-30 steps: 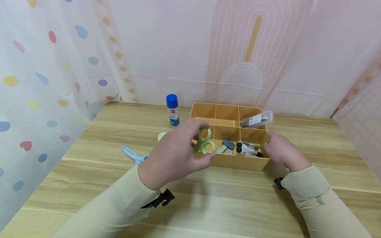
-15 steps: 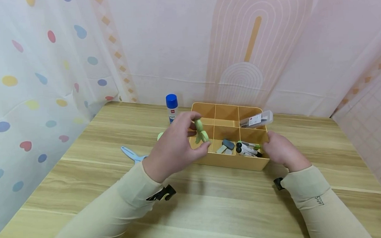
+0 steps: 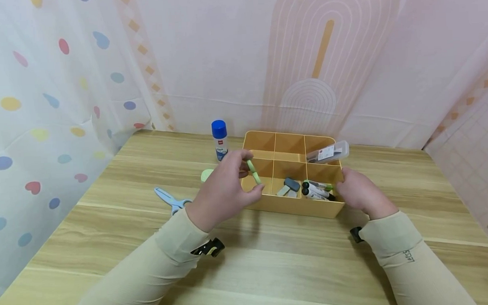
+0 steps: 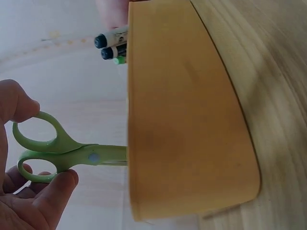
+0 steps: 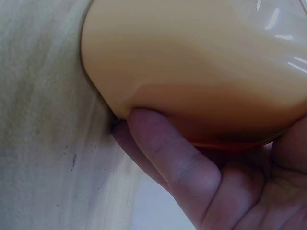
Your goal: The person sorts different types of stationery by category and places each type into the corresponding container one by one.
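In the head view my left hand (image 3: 225, 191) pinches a pair of light green scissors (image 3: 253, 171) by the finger loops, over the front left compartment of an orange divided desk organizer (image 3: 296, 208). The left wrist view has the scissors (image 4: 93, 155) pointing down, their lower part hidden behind the organizer's wall (image 4: 187, 110). My right hand (image 3: 362, 194) grips the organizer at its right side. Up close in the right wrist view, that hand's fingers (image 5: 172, 163) lie against the smooth orange wall (image 5: 158, 62).
Whiteboard markers (image 3: 315, 192) and eraser-like blocks (image 3: 291, 185) fill two front compartments. A clear plastic case (image 3: 328, 152) leans out at back right. Left of the organizer are a blue-capped bottle (image 3: 220, 140), a pale green object (image 3: 206, 174) and blue scissors (image 3: 171, 200). A curtain hangs behind.
My left hand has turned the green scissors, so the loops now appear edge-on, and lowered them toward the front left compartment. The right hand has kept its place at the organizer.
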`<action>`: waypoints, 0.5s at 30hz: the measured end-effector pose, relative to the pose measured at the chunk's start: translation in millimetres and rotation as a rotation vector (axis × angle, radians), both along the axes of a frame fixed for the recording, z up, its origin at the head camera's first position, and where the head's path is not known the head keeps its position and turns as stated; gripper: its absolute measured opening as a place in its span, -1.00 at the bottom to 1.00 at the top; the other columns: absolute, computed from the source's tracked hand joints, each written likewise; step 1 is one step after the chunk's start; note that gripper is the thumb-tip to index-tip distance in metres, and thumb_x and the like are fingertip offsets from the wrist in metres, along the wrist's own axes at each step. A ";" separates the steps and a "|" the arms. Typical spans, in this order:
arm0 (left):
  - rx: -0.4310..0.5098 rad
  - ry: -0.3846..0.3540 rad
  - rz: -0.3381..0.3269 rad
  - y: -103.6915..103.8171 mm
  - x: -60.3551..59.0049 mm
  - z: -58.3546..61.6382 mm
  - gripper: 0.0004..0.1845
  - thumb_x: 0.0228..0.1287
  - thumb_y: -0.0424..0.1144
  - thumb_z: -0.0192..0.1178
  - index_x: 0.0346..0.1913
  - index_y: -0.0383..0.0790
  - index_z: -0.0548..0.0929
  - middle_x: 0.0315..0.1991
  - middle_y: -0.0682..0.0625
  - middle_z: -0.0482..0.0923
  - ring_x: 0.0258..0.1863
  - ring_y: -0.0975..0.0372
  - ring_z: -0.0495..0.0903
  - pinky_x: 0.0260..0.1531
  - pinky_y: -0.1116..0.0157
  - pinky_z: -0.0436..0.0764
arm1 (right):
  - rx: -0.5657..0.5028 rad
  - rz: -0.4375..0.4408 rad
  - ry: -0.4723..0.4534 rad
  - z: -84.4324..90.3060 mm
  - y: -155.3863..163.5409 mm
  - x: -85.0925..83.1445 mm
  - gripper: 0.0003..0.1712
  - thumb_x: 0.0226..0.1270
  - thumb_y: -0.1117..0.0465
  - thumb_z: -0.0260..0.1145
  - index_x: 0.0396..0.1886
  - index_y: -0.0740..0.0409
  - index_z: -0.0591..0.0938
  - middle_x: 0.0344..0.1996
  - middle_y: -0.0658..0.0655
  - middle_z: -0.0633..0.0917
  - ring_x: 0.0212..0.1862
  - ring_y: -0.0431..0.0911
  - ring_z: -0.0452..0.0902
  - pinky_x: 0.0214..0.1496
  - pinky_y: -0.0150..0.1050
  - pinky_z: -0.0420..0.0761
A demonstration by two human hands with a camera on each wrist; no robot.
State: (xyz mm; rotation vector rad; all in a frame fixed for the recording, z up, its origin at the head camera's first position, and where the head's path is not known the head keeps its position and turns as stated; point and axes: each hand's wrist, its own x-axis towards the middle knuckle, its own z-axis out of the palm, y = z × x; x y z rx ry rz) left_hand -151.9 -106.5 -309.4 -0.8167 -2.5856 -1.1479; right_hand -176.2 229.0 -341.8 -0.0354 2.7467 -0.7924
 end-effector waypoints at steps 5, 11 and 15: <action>-0.016 -0.035 0.025 -1.4 -3.4 -6.1 -0.36 0.19 -0.24 0.49 0.25 -0.40 0.44 0.08 -0.15 0.52 0.03 0.04 0.72 0.14 0.16 0.74 | -0.010 -0.007 -0.008 -0.3 -0.4 -0.2 -0.50 0.57 0.24 -0.07 0.33 0.48 0.42 -0.06 0.35 0.65 -0.27 0.07 0.49 -0.31 -0.17 0.48; -0.034 -0.051 0.035 -3.3 -7.3 -13.6 -0.38 0.18 -0.21 0.50 0.22 -0.36 0.47 0.06 -0.13 0.53 0.04 -0.02 0.71 0.14 0.12 0.74 | -0.010 -0.004 -0.005 -0.4 0.1 -0.1 -0.51 0.58 0.25 -0.07 0.33 0.47 0.43 0.00 0.37 0.65 -0.19 0.10 0.51 -0.22 -0.14 0.50; -0.074 -0.035 0.048 -4.6 -9.6 -18.4 -0.38 0.19 -0.18 0.50 0.21 -0.37 0.47 0.06 -0.14 0.53 0.02 -0.05 0.70 0.09 0.13 0.75 | -0.012 -0.009 -0.008 -0.4 -0.2 0.3 -0.50 0.58 0.25 -0.07 0.35 0.47 0.41 0.02 0.38 0.65 -0.18 0.11 0.51 -0.21 -0.14 0.50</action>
